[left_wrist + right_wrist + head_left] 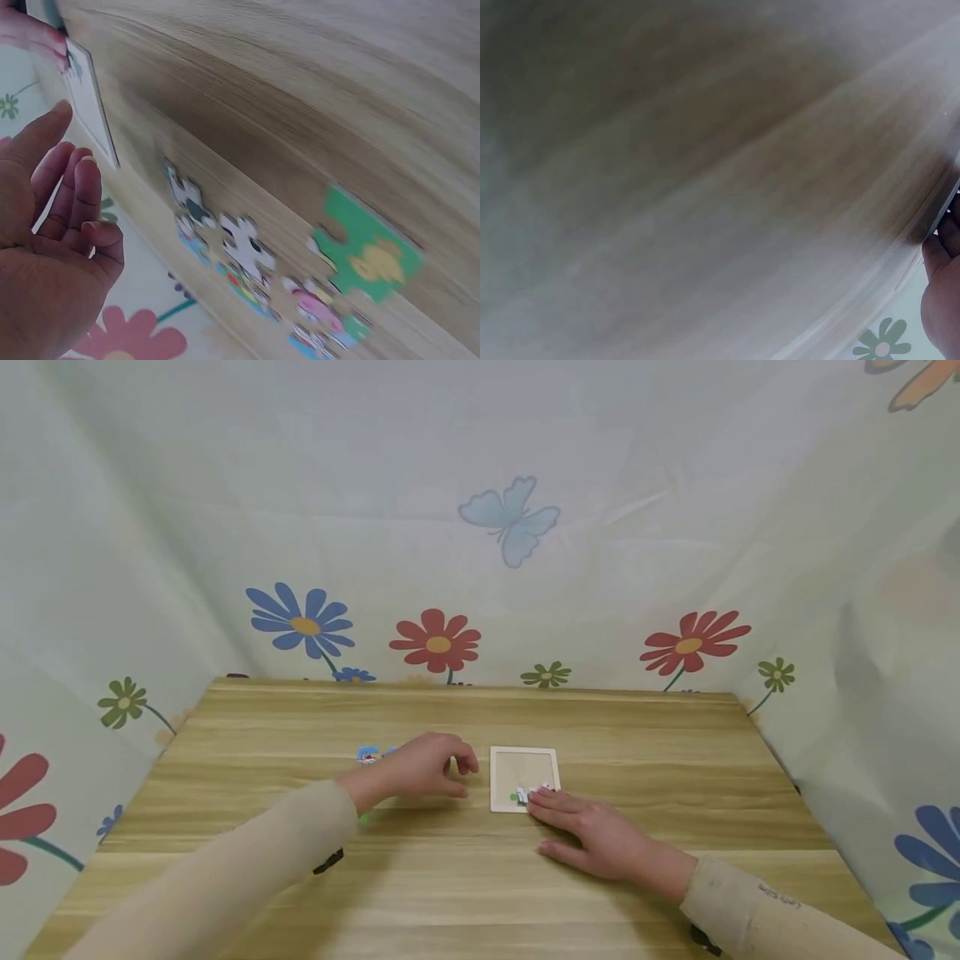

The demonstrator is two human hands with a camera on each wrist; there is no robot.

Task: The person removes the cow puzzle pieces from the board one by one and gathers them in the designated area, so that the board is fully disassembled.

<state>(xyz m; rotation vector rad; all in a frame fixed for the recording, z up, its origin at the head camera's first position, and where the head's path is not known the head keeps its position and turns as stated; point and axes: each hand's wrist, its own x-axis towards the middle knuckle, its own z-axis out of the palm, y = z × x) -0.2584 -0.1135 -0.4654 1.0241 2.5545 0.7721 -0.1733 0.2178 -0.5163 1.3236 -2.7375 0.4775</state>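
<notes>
A square puzzle tray [525, 767] with a pale raised rim lies mid-table. Along its near edge sits a piece with white and green print [522, 796], partly covered by my right hand [596, 835]. That hand's straight fingers rest on the tray's near right corner. Just left of the tray hovers my left hand [431, 764], its fingers loosely bent with nothing between them. In the left wrist view, loose puzzle pieces lie beside this hand: a green one with a yellow animal [375, 262], a black-and-white one [247, 244] and one with a pink figure [315, 307].
The left forearm hides most of the loose pieces in the head view; a blue piece [367, 755] shows behind it. The wood-grain table [637, 727] meets a flower-printed cloth [585, 593] at the back and sides.
</notes>
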